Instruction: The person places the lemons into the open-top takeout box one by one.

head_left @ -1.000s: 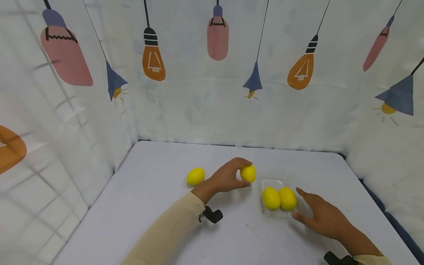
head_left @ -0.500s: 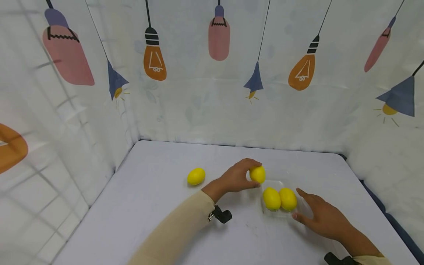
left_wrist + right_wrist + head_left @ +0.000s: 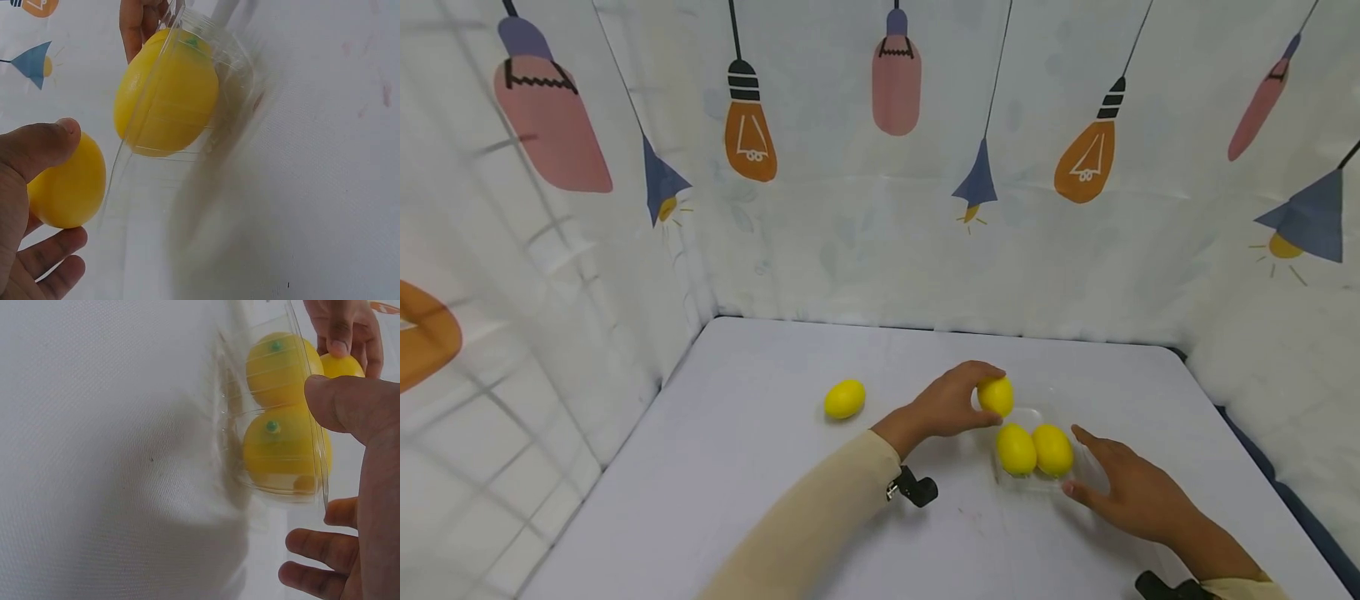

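My left hand [image 3: 951,402] pinches a yellow lemon [image 3: 997,397] between thumb and fingers, at the far left corner of a clear plastic container [image 3: 1022,415]. In the left wrist view this held lemon [image 3: 72,184] is beside the container's rim, outside its wall. Two more lemons, a left one [image 3: 1016,450] and a right one [image 3: 1054,450], sit side by side inside the container, green spots showing through its wall in the right wrist view. At the container's right end is my right hand [image 3: 1131,487], thumb and fingers spread around the corner, the thumb by the rim.
Another lemon [image 3: 845,399] lies alone on the white table [image 3: 760,467], left of the left hand. Pale curtains [image 3: 850,250] printed with lamps and bulbs enclose the table at the back and sides.
The left hand has moved right with its lemon, from left of the container to its far left corner. The right hand and the lemons in the container have stayed put.
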The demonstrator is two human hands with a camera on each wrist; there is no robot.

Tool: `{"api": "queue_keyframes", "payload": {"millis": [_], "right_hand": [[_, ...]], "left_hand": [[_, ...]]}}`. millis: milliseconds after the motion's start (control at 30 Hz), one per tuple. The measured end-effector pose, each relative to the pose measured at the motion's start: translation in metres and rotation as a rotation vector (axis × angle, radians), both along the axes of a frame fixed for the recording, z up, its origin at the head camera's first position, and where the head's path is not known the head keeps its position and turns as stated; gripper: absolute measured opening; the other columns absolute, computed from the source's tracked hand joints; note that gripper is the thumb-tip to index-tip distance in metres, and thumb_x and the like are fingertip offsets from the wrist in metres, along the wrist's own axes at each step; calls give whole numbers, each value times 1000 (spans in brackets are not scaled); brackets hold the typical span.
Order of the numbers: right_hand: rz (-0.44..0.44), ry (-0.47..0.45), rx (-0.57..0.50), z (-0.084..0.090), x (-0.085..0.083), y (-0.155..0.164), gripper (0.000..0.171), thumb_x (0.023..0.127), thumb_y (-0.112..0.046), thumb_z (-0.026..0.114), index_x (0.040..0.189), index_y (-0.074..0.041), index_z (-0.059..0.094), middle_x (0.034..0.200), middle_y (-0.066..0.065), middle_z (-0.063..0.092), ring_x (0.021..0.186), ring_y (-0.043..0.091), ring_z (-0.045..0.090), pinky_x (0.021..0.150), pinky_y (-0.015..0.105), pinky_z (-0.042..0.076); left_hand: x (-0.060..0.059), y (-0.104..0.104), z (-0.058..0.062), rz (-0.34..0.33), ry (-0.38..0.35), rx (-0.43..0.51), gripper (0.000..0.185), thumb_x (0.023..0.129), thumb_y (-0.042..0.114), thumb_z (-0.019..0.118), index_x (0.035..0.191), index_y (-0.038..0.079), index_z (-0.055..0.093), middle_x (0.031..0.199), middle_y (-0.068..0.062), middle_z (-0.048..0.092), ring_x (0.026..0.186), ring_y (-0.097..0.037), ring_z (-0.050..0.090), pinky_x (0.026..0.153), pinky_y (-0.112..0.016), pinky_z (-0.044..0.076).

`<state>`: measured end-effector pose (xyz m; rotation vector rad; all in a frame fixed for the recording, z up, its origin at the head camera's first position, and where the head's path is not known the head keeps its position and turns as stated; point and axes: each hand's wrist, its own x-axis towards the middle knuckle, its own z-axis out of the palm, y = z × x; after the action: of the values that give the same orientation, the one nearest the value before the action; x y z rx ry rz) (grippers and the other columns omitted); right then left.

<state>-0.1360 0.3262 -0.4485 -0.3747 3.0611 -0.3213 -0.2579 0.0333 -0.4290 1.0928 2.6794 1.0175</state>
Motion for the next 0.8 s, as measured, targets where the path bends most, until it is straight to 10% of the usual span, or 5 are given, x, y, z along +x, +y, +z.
{"api": "queue_keyframes", "payload": {"millis": [800], "right_hand": [[-26, -39, -1, 1, -1, 0, 100, 88, -78, 56, 156, -6, 40, 141, 27, 54, 124, 48, 55, 91, 68, 50]], "left_hand": [[1, 37, -7, 45, -28, -69, 65, 91, 40, 79, 149, 27, 53, 151, 11, 49, 139, -9, 44, 115, -31, 36]]}}
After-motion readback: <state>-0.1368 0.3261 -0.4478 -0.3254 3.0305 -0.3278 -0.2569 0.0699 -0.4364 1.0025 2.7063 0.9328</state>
